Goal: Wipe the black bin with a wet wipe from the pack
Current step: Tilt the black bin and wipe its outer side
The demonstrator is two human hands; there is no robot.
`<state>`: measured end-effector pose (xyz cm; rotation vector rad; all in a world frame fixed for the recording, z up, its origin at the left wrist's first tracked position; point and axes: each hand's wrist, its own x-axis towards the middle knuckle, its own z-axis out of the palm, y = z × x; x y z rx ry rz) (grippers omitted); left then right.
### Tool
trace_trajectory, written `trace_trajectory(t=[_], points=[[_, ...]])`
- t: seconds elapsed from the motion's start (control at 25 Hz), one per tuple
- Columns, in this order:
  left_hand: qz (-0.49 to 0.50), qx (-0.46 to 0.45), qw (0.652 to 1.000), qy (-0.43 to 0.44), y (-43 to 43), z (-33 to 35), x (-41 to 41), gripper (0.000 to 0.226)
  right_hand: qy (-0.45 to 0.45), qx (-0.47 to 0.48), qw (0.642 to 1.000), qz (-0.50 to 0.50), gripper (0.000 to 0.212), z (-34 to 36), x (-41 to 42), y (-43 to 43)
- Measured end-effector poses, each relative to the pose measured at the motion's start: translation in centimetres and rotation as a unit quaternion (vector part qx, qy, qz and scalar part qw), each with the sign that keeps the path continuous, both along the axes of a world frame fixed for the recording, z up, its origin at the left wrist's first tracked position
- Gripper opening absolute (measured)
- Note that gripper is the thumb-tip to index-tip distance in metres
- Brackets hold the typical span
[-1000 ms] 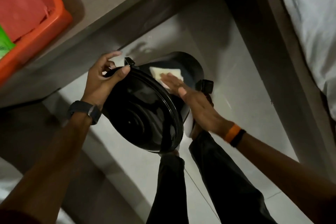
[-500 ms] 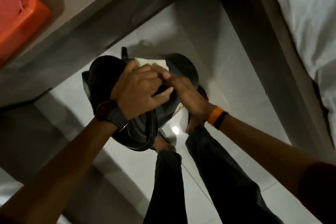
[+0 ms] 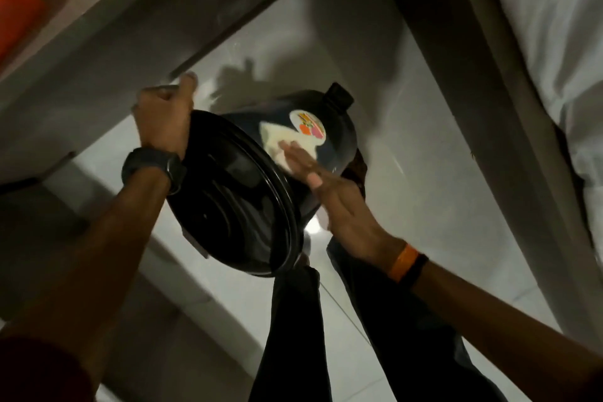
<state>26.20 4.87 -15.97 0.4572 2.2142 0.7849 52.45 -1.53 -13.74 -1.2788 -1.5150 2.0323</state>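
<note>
Head view, looking down over both forearms toward the floor. The left hand is closed around the rim of the black bin, thumb raised above the edge and fingers curled out of sight behind it; a dark watch sits on that wrist. The left forearm rises from the lower left corner. The bin is held off the floor and tilted on its side, with its round ribbed end facing the camera and its side wall turned upward to the right. The right hand lies open and flat, fingers extended together, pressing a white wet wipe against the bin's side wall. The wipe is spread under the fingertips and partly covered by them. The right forearm enters from the lower right, wearing an orange band and a black band side by side at the wrist. Just beyond the wipe, touching its far edge, is a round sticker with orange, pink and yellow shapes; any writing on it is too blurred to read. A black knob projects from the bin's far end. Dark trouser legs stand beneath the bin. A grey surface crosses the upper left, and white bedding fills the upper right.
</note>
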Motion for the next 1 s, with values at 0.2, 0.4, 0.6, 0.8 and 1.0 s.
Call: trace_trajectory(t=[0.2, 0.4, 0.6, 0.8, 1.0], points=[[-0.322, 0.262, 0.89, 0.187, -3.5, 2.3, 3.9, 0.032, -0.197, -0.201, 0.949, -0.142, 0.058, -6.6, 1.3, 8.2], [-0.514, 0.16, 0.787, 0.302, -3.1, 3.9, 8.9, 0.026, -0.045, -0.138, 0.983, -0.116, 0.048, -4.0, 1.0, 4.0], [-0.365, 0.069, 0.908, 0.193, -2.2, 3.6, 5.6, 0.041, -0.002, 0.019, 0.997, -0.073, 0.043, -2.2, 1.9, -2.3], [-0.298, 0.095, 0.943, 0.117, -2.0, 2.6, 3.6, 0.044, -0.236, -0.08, 0.951, -0.185, 0.047, -7.1, 1.2, 6.9], [-0.251, 0.098, 0.958, 0.101, 0.0, 2.0, 3.3, 0.044, 0.007, 0.14, 0.989, 0.039, 0.048, -1.0, -1.5, 0.9]])
